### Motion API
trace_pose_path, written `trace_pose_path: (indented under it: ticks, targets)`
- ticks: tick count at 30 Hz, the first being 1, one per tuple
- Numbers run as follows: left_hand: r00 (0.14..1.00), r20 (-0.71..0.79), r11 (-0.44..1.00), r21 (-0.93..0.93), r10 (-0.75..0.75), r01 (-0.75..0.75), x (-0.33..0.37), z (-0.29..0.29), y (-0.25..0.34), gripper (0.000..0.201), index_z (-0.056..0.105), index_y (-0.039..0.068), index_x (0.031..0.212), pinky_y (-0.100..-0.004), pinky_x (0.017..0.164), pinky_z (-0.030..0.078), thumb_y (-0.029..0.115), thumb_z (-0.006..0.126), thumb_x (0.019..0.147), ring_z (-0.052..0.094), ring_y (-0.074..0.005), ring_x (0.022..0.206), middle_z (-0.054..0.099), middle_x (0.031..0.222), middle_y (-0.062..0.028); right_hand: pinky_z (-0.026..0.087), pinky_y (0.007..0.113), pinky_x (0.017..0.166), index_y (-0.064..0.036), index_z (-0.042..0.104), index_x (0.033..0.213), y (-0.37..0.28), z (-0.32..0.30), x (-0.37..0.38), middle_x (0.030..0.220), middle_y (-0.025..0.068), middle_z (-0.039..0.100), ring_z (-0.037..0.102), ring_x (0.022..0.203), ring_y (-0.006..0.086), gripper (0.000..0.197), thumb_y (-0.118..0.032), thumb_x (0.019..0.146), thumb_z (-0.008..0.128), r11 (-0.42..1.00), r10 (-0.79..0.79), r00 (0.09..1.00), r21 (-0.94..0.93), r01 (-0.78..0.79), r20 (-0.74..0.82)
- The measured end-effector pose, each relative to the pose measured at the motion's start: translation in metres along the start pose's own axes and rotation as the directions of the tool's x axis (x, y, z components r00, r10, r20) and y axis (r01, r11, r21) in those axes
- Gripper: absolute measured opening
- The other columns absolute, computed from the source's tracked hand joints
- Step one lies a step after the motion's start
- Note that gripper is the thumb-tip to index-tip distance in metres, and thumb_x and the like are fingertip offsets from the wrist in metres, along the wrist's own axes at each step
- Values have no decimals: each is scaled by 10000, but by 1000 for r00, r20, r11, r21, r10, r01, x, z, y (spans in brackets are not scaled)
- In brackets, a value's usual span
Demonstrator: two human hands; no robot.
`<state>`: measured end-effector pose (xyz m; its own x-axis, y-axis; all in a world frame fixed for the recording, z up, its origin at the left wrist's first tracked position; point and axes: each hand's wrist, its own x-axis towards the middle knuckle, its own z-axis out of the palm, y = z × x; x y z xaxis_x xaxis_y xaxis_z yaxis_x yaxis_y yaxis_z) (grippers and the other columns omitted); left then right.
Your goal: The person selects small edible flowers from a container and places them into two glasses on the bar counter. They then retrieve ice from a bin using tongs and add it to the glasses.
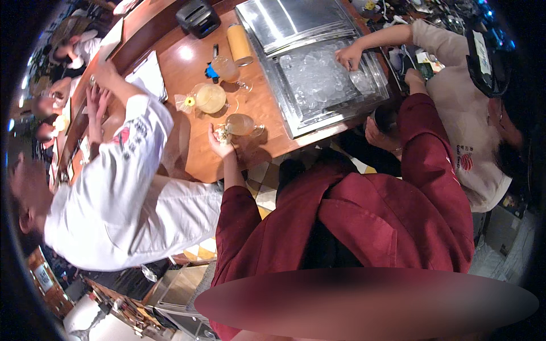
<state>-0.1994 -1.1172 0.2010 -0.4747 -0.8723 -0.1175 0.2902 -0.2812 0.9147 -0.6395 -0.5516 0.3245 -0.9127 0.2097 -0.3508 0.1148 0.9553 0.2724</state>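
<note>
My left hand (220, 146) is at the edge of the wooden counter, its fingers closed around a small white-flower garnish (223, 134) beside a stemmed glass of amber drink (240, 124). My right hand (380, 136), low beside the ice bin, grips a dark round cup (385, 120); part of it is hidden by my maroon sleeve. Farther along the counter stand a rounder glass of cloudy yellow drink (210, 98), trimmed with a yellow flower and a sheer bow (187, 102), and another stemmed amber drink (226, 70).
A steel bin of ice (313, 77) is set into the counter. On the right, a co-worker's hand (349, 57) reaches in with a clear scoop (360, 81). A white-sleeved person (122, 165) leans at left. Behind stand a yellow-orange cylinder (239, 45) and a black device (197, 19).
</note>
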Motion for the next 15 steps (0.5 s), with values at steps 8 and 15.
trace_pose_path:
  ticks: [8,15]
  targets:
    - [994,20,814,573,106,-98,-93,-4,33,353,512,-22,1254,-215,642,432,59,508,911,490,-63,713,538,805,4,475,452,927,-24,634,1134,-3,-2,3,1195,222,596,584,1113,360,308,-74,872,480,988,-130,978,67,142,-160]
    - [888,446,962,273,-115,-12,-171,-11,2,238,557,-12,1131,-315,879,422,63,516,909,532,-187,950,579,1041,-69,521,440,788,-49,677,961,-17,-79,-184,971,183,661,647,926,336,260,-241,822,572,959,-114,924,204,199,-365]
